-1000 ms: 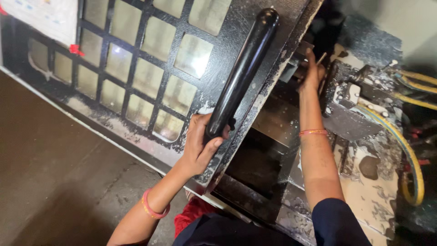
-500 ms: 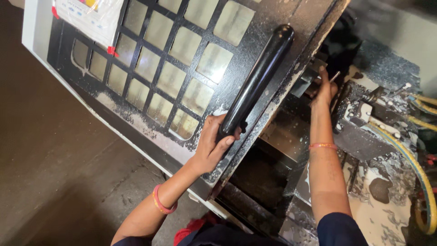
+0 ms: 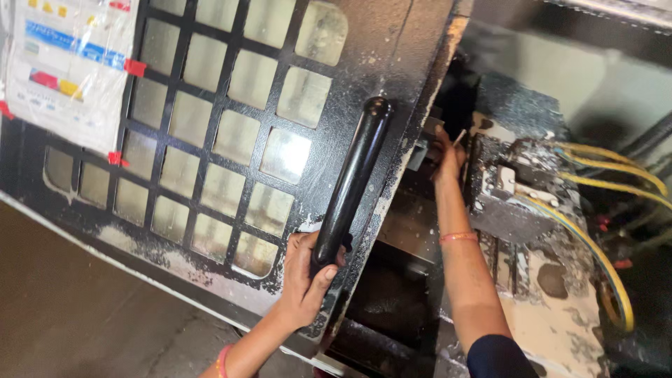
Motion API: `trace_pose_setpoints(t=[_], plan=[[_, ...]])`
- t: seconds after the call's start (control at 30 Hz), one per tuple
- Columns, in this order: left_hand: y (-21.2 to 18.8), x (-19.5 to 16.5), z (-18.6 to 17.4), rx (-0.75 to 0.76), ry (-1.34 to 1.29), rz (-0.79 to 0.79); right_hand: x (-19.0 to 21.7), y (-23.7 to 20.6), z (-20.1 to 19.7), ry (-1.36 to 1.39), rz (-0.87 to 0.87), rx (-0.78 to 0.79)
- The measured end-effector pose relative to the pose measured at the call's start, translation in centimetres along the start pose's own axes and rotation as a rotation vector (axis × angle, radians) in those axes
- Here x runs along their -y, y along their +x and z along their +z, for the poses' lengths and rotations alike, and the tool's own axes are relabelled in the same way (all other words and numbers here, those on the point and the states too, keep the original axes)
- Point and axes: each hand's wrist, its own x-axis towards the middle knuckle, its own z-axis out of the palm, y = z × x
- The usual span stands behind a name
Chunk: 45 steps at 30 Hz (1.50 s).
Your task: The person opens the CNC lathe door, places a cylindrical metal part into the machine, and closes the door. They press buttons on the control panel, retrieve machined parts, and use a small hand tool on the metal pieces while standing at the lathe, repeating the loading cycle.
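Dusty metal machinery surrounds a grid-windowed door [image 3: 231, 161]. Left hand [image 3: 304, 280] fingers wrap the glossy black cylindrical handle [image 3: 351, 183], its length running bottom-left to top-right; right hand [image 3: 446, 155] pinches a thin stick [image 3: 459, 136].

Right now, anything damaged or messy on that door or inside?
Yes. The door has whitish residue along its lower frame and edge, and pale crust coats the machine block inside. The sheet is held on with red tape.

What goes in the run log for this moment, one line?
left hand: grips black door handle | right hand: reaching inside machine, holds small thin object, unclear | grid-window door: open | yellow hoses: at right
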Motion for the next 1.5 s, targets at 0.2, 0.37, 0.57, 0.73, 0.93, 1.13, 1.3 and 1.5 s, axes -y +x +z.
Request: trace_pose_setpoints(t=[0.2,0.37,0.57,0.73,0.93,1.13,1.3,1.5], plan=[[0.2,-0.3,0.5,-0.007,-0.020,-0.018,2.9,-2.3,0.0,-0.044,0.093,0.083],[0.2,0.4,1.0,-0.013,-0.015,-0.012,3.7,-5.4,-2.2,-0.296,0.119,0.085],[0.3,0.9,2.5,-0.112,0.048,-0.023,3.0,-10.2,-4.4,-0.060,0.056,0.271],[0.5,0.9,3.6,-0.182,0.063,-0.022,5.0,-14.5,-6.2,0.053,0.064,0.308],[0.9,1.0,5.2,-0.211,-0.098,-0.030,8.3,-23.1,-14.8,-0.032,-0.311,0.246],[1.6,-1.0,6.1,-0.125,-0.187,0.158,14.1,-35.2,-26.7,-0.091,-0.719,0.005],[0.8,-5.3,5.7,-0.057,0.022,0.216,20.0,-44.0,-36.4,-0.083,-0.863,-0.289],[0.3,-12.1,6.9,-0.029,0.221,0.346,28.5,-48.3,-45.7,-0.102,-0.952,-0.442]])
